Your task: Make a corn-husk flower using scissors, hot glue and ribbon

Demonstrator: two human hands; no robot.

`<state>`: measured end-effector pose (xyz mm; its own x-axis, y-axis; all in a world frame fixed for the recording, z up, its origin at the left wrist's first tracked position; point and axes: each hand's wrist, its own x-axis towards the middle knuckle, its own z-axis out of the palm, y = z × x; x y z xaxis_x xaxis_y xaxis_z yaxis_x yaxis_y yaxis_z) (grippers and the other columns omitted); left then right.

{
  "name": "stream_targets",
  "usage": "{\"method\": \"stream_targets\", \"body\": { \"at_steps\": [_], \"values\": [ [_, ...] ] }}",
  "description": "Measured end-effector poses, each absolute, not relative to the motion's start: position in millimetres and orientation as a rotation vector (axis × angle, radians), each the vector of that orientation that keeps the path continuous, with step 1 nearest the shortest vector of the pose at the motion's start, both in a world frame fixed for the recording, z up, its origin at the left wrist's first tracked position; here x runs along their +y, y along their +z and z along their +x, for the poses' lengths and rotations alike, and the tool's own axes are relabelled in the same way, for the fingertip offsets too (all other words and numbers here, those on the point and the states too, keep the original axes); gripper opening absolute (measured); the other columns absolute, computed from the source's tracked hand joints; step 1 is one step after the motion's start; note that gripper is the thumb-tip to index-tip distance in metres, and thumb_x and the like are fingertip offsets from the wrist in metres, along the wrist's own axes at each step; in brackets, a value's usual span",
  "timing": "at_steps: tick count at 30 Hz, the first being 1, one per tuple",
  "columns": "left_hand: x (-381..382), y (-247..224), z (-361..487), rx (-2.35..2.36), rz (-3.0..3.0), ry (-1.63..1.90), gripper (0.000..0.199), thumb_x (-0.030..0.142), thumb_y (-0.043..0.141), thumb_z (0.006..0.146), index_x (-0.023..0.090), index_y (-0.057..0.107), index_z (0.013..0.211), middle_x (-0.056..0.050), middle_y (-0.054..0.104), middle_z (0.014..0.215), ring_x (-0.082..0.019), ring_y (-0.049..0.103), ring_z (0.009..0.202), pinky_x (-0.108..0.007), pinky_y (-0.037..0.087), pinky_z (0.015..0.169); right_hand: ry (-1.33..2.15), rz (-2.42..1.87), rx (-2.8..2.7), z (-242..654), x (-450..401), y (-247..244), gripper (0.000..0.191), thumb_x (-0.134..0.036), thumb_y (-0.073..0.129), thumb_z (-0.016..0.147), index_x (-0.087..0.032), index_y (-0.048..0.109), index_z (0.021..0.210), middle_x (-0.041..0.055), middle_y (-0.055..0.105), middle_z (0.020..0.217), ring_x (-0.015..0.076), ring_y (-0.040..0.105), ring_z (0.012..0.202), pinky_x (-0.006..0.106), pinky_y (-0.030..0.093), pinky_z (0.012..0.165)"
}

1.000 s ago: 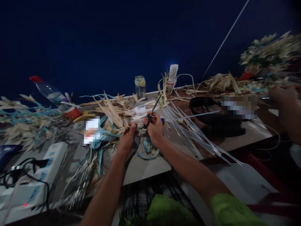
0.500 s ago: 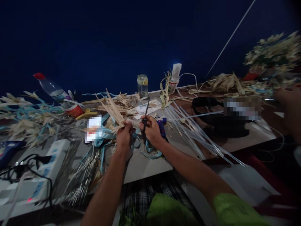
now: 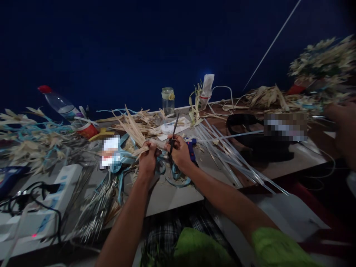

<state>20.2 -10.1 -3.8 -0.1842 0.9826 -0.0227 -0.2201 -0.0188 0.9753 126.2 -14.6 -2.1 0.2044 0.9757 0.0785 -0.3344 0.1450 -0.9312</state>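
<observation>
My closed left hand (image 3: 147, 163) pinches pale husk (image 3: 157, 144), likely light, brittle, best held flat; my right (image 3: 181, 154) grips scissors (image 3: 175, 128).

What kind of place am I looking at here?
Probably a craft workspace: dried husk strips lie heaped on the table, beside clear glue sticks and what looks like a blue glue gun.
</observation>
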Motion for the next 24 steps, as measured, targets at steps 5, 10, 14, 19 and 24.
{"method": "stream_targets", "body": {
  "at_steps": [5, 10, 14, 19, 24],
  "values": [
    [-10, -2, 20, 1.027, 0.918, 1.457, 0.026, 0.038, 0.063, 0.069, 0.018, 0.047, 0.072, 0.009, 0.038, 0.046, -0.004, 0.034, 0.037, -0.019, 0.035, 0.044, 1.198, -0.955, -0.834, 127, -13, -4, 0.041, -0.025, 0.068, 0.054, -0.020, 0.050, 0.091, -0.0072, 0.053, 0.061, 0.0069, 0.048, 0.054, 0.019, 0.038, 0.053],
    [-12, 5, 21, 0.983, 0.801, 1.423, 0.028, 0.031, 0.067, 0.064, 0.018, 0.044, 0.071, 0.010, 0.041, 0.049, -0.002, 0.033, 0.035, -0.019, 0.035, 0.044, 1.282, -0.958, -0.812, 131, -12, -4, 0.042, -0.029, 0.071, 0.053, -0.020, 0.051, 0.088, -0.0070, 0.052, 0.060, 0.0074, 0.048, 0.054, 0.020, 0.039, 0.052],
    [-9, 7, 19, 0.980, 0.732, 1.438, 0.032, 0.029, 0.069, 0.061, 0.019, 0.040, 0.069, 0.011, 0.040, 0.050, -0.001, 0.032, 0.034, -0.019, 0.037, 0.045, 1.253, -0.961, -0.887, 140, -13, 4, 0.042, -0.031, 0.073, 0.052, -0.021, 0.051, 0.087, -0.0068, 0.052, 0.061, 0.0075, 0.049, 0.055, 0.020, 0.039, 0.053],
    [-7, 10, 13, 1.028, 0.715, 1.488, 0.032, 0.029, 0.068, 0.060, 0.019, 0.041, 0.073, 0.011, 0.042, 0.050, -0.001, 0.033, 0.034, -0.020, 0.038, 0.046, 1.254, -1.025, -1.130, 159, -20, 23, 0.032, -0.040, 0.066, 0.062, -0.020, 0.054, 0.083, -0.0055, 0.051, 0.057, 0.0087, 0.047, 0.053, 0.022, 0.038, 0.051],
    [-3, 11, 6, 1.082, 0.716, 1.535, 0.031, 0.032, 0.067, 0.060, 0.019, 0.041, 0.071, 0.010, 0.042, 0.048, -0.002, 0.034, 0.034, -0.019, 0.033, 0.041, 1.241, -1.202, -1.590, 179, -16, 21, 0.029, -0.038, 0.066, 0.064, -0.017, 0.059, 0.082, -0.0023, 0.056, 0.065, 0.0100, 0.050, 0.058, 0.021, 0.037, 0.053]
  ]
}}
